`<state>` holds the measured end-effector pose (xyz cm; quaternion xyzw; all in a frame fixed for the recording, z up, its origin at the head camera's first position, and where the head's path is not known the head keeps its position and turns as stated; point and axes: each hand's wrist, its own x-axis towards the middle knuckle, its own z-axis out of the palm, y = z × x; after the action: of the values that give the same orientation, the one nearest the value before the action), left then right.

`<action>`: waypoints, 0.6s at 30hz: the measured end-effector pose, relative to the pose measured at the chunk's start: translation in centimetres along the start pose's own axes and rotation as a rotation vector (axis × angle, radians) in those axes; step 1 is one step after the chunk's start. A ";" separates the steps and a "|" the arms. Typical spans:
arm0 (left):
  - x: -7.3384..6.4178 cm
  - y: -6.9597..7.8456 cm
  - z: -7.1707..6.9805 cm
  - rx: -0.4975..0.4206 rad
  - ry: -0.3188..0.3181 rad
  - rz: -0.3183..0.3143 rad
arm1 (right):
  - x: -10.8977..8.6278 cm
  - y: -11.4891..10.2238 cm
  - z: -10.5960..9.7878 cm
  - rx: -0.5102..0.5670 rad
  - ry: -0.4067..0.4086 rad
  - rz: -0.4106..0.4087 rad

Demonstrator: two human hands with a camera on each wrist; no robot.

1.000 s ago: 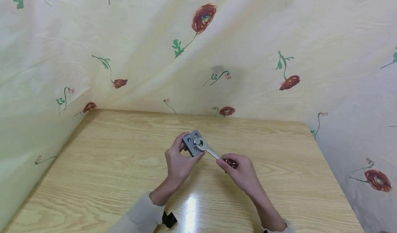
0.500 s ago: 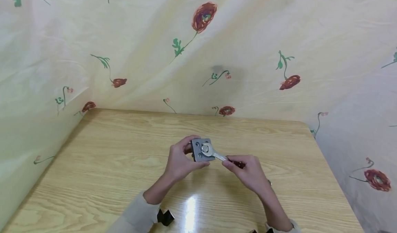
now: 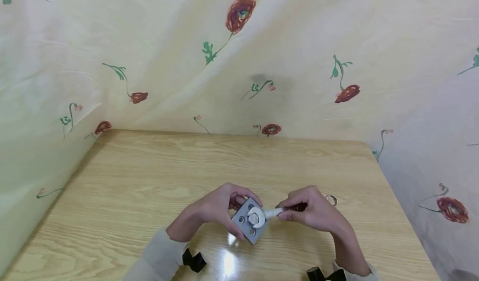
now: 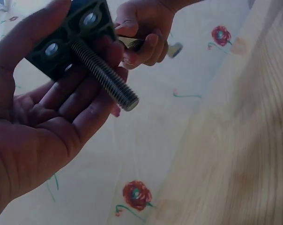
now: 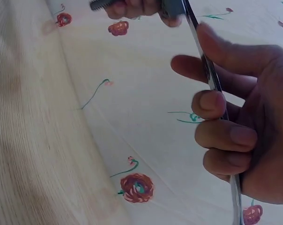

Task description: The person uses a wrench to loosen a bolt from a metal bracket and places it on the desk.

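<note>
My left hand grips a square grey plate by its edges, fingers over the far side and thumb along the near one. Holes sit near the plate's corners. Through its centre runs a bolt, its hex head facing up. The threaded shank sticks out underneath, beside the left fingers in the left wrist view. Around the bolt head sits the open end of a wrench. My right hand holds that wrench by its handle, several fingers curled round it. Its ring end shows beyond the hand.
Both hands are above a wood-grain table. A flowered cloth hangs behind it and along both sides. Black wrist devices sit at the left cuff and right cuff.
Both hands have come nearer to the body with the plate and wrench. The plate has turned, and the wrench handle now points almost straight right. The left hand now arches over the plate's far side.
</note>
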<state>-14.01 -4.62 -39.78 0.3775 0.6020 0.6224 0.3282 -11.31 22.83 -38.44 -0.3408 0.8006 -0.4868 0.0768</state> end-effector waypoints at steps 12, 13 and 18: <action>0.9 -0.6 1.0 -0.114 -0.410 -0.189 | 0.5 0.4 1.0 0.064 -0.260 -0.087; 0.9 -0.6 1.0 -0.123 -0.407 -0.186 | 0.5 0.4 1.0 0.073 -0.259 -0.097; 0.6 -0.6 0.6 -0.150 -0.373 -0.137 | 0.3 0.7 0.5 0.115 -0.212 -0.063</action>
<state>-13.85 -3.78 -40.32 0.4190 0.5072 0.5611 0.5024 -11.60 22.51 -39.21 -0.4106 0.7476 -0.4952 0.1651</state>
